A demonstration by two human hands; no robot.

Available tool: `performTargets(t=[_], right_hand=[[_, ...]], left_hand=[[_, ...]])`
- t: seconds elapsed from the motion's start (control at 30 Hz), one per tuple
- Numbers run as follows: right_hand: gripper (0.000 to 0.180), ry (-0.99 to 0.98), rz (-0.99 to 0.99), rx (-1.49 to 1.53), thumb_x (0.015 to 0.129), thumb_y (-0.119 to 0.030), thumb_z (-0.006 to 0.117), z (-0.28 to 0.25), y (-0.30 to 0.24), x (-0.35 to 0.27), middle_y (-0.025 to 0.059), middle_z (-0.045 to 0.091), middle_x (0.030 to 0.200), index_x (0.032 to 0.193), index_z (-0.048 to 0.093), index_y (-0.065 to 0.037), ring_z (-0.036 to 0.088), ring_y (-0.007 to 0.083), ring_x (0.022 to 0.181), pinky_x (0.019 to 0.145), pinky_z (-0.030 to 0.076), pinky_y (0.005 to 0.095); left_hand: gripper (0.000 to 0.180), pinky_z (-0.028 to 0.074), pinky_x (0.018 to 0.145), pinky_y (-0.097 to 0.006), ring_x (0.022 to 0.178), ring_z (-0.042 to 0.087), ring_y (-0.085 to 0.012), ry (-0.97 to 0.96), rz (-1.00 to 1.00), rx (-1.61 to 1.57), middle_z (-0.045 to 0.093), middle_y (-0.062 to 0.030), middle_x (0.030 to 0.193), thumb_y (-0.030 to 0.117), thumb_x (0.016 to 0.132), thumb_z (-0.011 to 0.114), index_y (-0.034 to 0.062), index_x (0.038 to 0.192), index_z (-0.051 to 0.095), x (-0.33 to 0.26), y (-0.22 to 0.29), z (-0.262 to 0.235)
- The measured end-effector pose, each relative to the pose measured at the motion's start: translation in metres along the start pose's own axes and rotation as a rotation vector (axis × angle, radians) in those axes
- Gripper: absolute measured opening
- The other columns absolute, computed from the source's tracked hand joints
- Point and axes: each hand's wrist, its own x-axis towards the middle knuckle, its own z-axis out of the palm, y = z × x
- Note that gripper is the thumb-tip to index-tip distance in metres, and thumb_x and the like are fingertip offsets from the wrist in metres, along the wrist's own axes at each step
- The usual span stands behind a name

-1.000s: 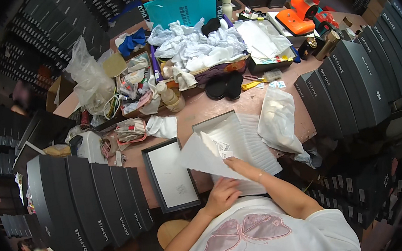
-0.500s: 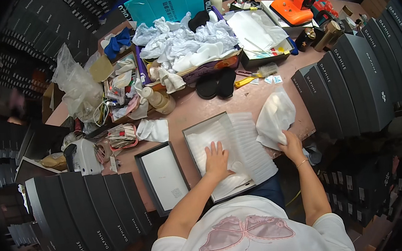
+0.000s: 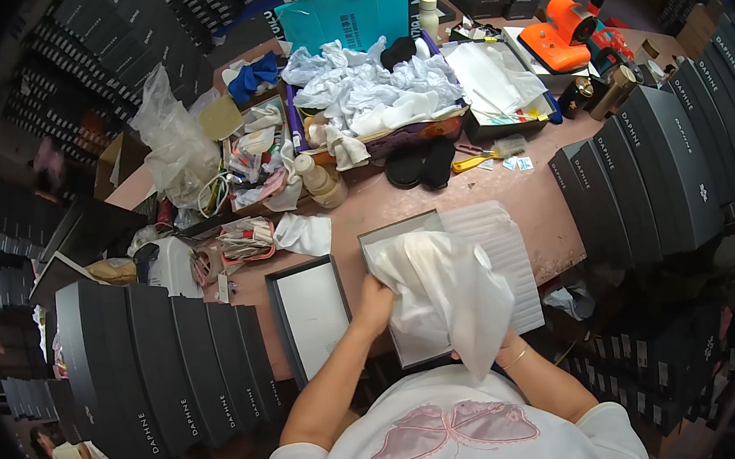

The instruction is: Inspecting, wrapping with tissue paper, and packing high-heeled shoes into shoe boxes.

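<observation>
A white translucent bag (image 3: 446, 297) with something pale inside hangs over an open grey box (image 3: 386, 232) on the pink table. My left hand (image 3: 375, 299) grips the bag's left edge near the top. My right hand (image 3: 509, 340) is mostly hidden under the bag's lower end, only the wrist with a thin bracelet showing. White ribbed wrapping sheet (image 3: 499, 242) lies across the box's right half. The box lid (image 3: 312, 311) lies upside down just to the left of the box.
Rows of dark boxes stand on edge at left (image 3: 157, 359) and right (image 3: 657, 172). Behind are a tray of crumpled white paper (image 3: 371, 90), a squeeze bottle (image 3: 322, 180), a black pair of pads (image 3: 419, 163), an orange tool (image 3: 557, 30) and a clear plastic bag (image 3: 175, 147).
The white bag came from the table's right side over the open box. My left hand left the wrapping sheet and took the bag's edge; my right hand moved under the bag.
</observation>
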Motion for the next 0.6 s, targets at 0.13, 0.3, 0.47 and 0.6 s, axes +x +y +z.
performTargets(t=[0.13,0.3,0.47,0.6], right_hand=[[0.039,0.085,0.067,0.344,0.091,-0.028,0.056,-0.05,0.049,0.054,0.0168,0.065,0.107,0.122,0.056,-0.003,0.065,0.0289,0.094,0.07,0.058,0.0423],[0.045,0.64,-0.129,-0.036,0.097,-0.034,0.048,-0.053,0.058,0.078,0.0119,0.062,0.114,0.127,0.051,-0.002,0.062,0.0257,0.1,0.082,0.054,0.041],[0.038,0.531,0.026,-0.698,0.097,-0.023,0.051,-0.035,0.032,-0.003,0.0114,0.061,0.115,0.124,0.052,0.003,0.061,0.0198,0.102,0.083,0.053,0.0329],[0.024,0.471,0.169,-0.991,0.092,-0.015,0.055,-0.059,-0.022,-0.045,0.0091,0.067,0.084,0.097,0.065,0.006,0.065,0.0156,0.068,0.061,0.054,0.0264]], left_hand=[[0.032,0.046,0.092,-0.031,0.107,0.057,-0.0197,0.258,-0.238,-0.325,0.059,-0.0121,0.119,0.017,0.097,0.045,0.0007,0.125,0.05,-0.024,-0.057,0.033],[0.041,0.042,0.094,-0.039,0.11,0.055,-0.0297,0.166,-0.062,0.255,0.057,-0.0208,0.116,0.031,0.098,0.045,-0.0013,0.123,0.049,-0.014,-0.107,0.055],[0.044,0.042,0.093,-0.04,0.107,0.054,-0.0415,0.113,0.03,0.576,0.057,-0.027,0.114,0.032,0.092,0.054,-0.0037,0.118,0.052,0.009,-0.141,0.057],[0.029,0.048,0.07,-0.035,0.076,0.061,-0.0261,-0.179,0.179,0.828,0.063,-0.0145,0.083,0.026,0.09,0.06,-0.0023,0.098,0.063,-0.014,-0.076,0.029]])
